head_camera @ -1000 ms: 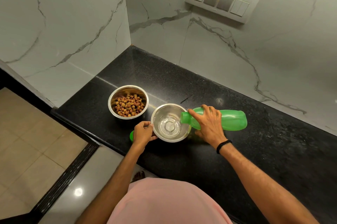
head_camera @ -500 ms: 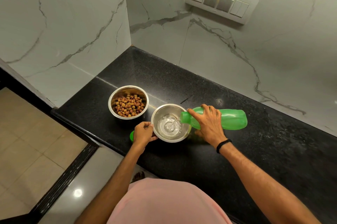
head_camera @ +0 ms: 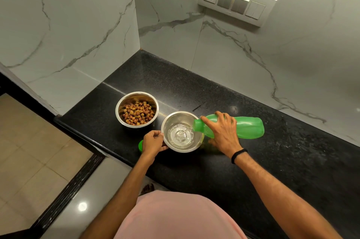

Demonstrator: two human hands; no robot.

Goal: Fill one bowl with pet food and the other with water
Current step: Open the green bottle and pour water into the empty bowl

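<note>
Two steel bowls stand on the black counter [head_camera: 214, 98]. The far-left bowl [head_camera: 118, 110] holds brown pet food kibble [head_camera: 137, 113]. The nearer bowl [head_camera: 176, 117] has water [head_camera: 180, 135] pooling in its bottom. My right hand [head_camera: 224, 131] grips a green plastic bottle [head_camera: 249, 127] lying almost level, its open mouth over the bowl's right rim, a thin stream running in. My left hand [head_camera: 153, 142] holds the water bowl's left rim. A green cap [head_camera: 140, 145] shows just behind that hand.
Marble walls meet in a corner behind the bowls. A switch panel with a socket [head_camera: 236, 0] is on the right wall. The counter's front edge [head_camera: 91, 139] runs just left of my left hand, with tiled floor [head_camera: 29, 151] below.
More water has collected in the near bowl as the stream keeps running. Both hands and the bottle have stayed in place.
</note>
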